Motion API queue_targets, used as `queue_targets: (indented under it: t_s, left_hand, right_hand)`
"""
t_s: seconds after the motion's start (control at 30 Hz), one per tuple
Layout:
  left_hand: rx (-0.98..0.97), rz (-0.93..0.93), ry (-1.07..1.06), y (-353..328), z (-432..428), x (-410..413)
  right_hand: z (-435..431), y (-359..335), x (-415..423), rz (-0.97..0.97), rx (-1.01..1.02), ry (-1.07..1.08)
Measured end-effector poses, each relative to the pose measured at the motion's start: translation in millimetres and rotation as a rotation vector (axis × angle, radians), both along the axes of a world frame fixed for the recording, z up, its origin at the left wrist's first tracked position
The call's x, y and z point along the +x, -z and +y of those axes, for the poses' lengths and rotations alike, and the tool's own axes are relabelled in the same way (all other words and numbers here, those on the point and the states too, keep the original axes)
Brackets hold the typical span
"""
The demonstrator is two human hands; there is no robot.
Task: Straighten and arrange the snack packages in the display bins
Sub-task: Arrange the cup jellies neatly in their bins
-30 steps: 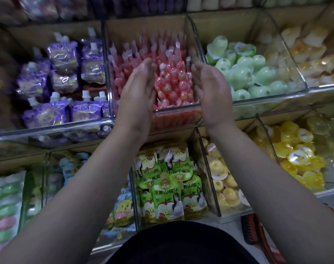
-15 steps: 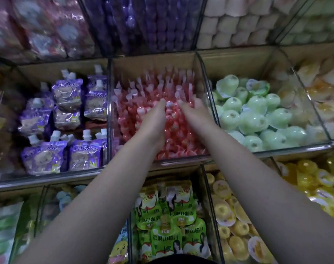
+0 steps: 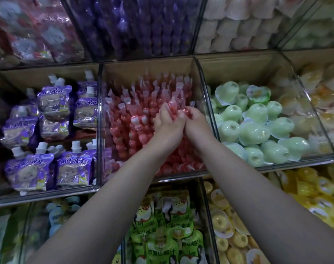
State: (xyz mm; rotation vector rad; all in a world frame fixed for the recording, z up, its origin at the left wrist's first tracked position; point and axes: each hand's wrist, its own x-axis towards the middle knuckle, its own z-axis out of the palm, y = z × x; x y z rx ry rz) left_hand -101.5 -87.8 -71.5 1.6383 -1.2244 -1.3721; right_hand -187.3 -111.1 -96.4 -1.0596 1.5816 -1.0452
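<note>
Red snack packages, where do they sit?
Centre of the frame, standing packed in the middle bin, tips pointing up.
And the 2 hands?
Both are inside that bin, toward its right side. The left hand curls its fingers round a few packages; the right hand, touching it, grips some too.
Neighbours?
Purple pouches fill the bin at the left of the frame, and green jelly cups the bin at the right.
</note>
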Motion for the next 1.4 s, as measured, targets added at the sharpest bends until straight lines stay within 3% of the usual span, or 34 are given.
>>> queue_targets:
  t_s: [0.2, 0.3, 0.4, 0.5, 0.6, 0.67, 0.9, 1.03, 1.17, 1.27, 1.4]
  left_hand:
    - [0.064, 0.045, -0.215, 20, -3, -5]
    - [0.184, 0.186, -0.351, 57, -17, 8]
    - [0.237, 0.367, -0.373, 32, -5, 12]
    - [0.188, 0.407, -0.361, 24, -2, 11]
    - [0.052, 0.3, -0.259, 47, -14, 8]
    - [0.008, 0.249, -0.172, 28, -7, 4]
    - [0.002, 0.153, -0.154, 13, 2, 7]
    - [-0.037, 0.045, -0.151, 8, 5, 3]
    - [-0.251, -0.004, -0.083, 5, 15, 2]
    - [-0.339, -0.03, 0.0, 5, 17, 1]
    - [-0.241, -0.139, 0.044, 13, 9, 0]
  right_hand:
    - [2, -6, 3, 0.226, -0.073, -0.048]
    - [4, -1, 6, 0.343, -0.041, -0.163]
    - [3, 5, 7, 0.469, -0.039, -0.182]
    - [4, 4, 8, 0.515, -0.078, -0.215]
    - [7, 5, 8, 0.576, -0.106, -0.333]
    - [6, 6, 9, 0.638, -0.084, -0.362]
    - [2, -2, 7, 0.445, -0.146, -0.042]
    - [-10, 0, 12, 0.487, -0.093, -0.137]
    - [-16, 5, 14, 0.493, -0.005, -0.18]
    - [-14, 9, 17, 0.682, -0.172, -0.083]
    - [-15, 15, 7, 0.933, -0.138, -0.289]
